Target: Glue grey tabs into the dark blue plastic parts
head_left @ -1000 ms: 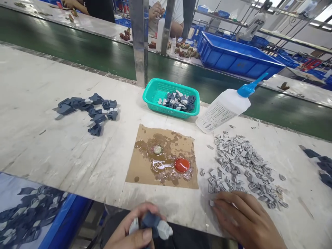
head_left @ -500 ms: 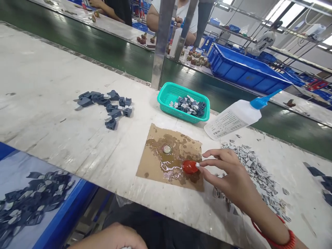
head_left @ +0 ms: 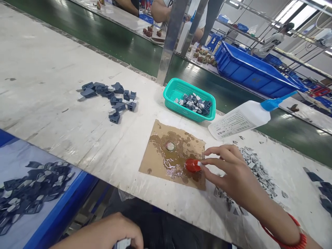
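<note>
The right hand (head_left: 230, 173) pinches a small white piece (head_left: 199, 164) between thumb and first finger. The other fingers are loose. The piece touches the red cap (head_left: 192, 166) at the hand's 9 o'clock. The cap sits in a wet puddle on the cardboard square (head_left: 158, 162), close to the square's near right edge. A silver cap (head_left: 170, 146) sits at 10 o'clock from the red one.

The left hand (head_left: 109, 233) is low, off the near edge of the table (head_left: 52, 86). Its fingers curl over a pale part (head_left: 121, 243) that is mostly hidden.

At 3 o'clock of the right hand lies a pile of tiny grey pieces (head_left: 256, 171), touching the wrist. At 12 o'clock a glue bottle (head_left: 241, 119) lies on its side, and the teal basket (head_left: 171, 93) sits at 11. A heap of dark blue parts (head_left: 109, 98) lies at 10 o'clock, well apart, with bare table between it and the cardboard.

A blue bin (head_left: 64, 214) sits under the near edge at 8 o'clock. The table is white and scuffed. Past its far edge runs a green belt (head_left: 116, 45), with a metal post (head_left: 169, 41) standing there and a blue crate (head_left: 249, 72) beyond.
</note>
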A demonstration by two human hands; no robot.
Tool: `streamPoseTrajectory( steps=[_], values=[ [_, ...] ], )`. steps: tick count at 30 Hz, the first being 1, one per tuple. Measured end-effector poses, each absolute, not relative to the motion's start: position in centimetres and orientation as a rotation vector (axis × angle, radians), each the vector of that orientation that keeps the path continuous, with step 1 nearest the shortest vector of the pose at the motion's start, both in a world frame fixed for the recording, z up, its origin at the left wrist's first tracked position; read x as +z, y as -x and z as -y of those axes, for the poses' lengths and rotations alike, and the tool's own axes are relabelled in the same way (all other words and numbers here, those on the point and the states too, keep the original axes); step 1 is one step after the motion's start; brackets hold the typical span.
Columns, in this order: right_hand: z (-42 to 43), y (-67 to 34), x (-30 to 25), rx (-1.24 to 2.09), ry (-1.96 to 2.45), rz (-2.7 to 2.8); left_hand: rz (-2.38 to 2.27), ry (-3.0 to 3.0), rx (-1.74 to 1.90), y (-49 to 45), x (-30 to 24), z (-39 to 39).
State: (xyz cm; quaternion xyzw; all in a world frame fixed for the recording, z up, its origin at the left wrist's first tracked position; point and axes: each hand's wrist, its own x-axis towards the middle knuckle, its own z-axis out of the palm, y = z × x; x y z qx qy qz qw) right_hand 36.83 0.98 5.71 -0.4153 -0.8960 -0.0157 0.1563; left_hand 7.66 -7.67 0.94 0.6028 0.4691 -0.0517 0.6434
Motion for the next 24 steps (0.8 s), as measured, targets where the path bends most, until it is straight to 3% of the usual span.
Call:
streamPoseTrajectory(
  steps=[10,24],
  values=[
    [0.2,-36.6,8.4,-0.247,1.262,2.267,-1.07,-0.292,0.682,-10.5,3.1,7.8],
    [1.3,-35.8,5.6,-0.158,1.275,2.222,-1.13,-0.127,0.836,-15.9,2.4,7.8]
  ],
)
